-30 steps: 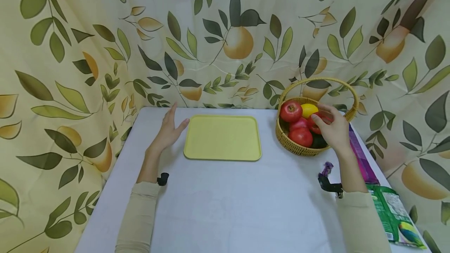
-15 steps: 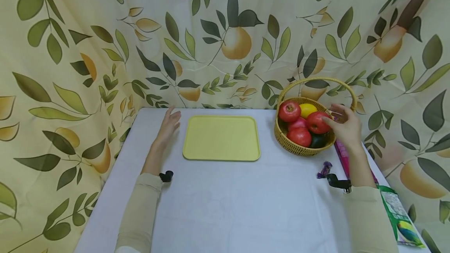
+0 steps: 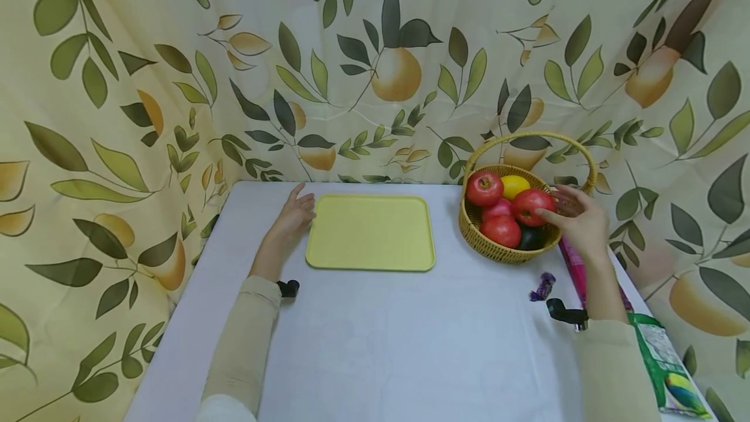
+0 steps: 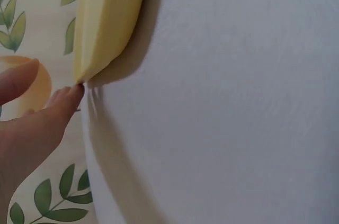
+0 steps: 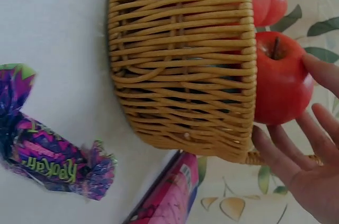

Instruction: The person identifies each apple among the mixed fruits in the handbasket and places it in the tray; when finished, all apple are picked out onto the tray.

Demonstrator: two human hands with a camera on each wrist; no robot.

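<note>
The right hand is hovering at the far right side of the basket, fingers spread and loose, gripping nothing; its fingertips are touching or nearly touching the rightmost red apple, which is sitting high against the rim. The wrist view is showing that apple bulging above the woven wall with the palm open just beside it, probably because the top fruit is the easiest to reach. The left hand is lying relaxed on the table, fingers straight, with one fingertip meeting the near-left corner of the yellow tray; it looks to be steadying the tray rather than gripping it. The tray is lying flat and bare between the two hands. In the basket, another apple, a lemon and more red fruit are piling up under the arched handle. A purple candy is lying near the right wrist, a pink packet beside the basket, and a green bag at the table edge.
</note>
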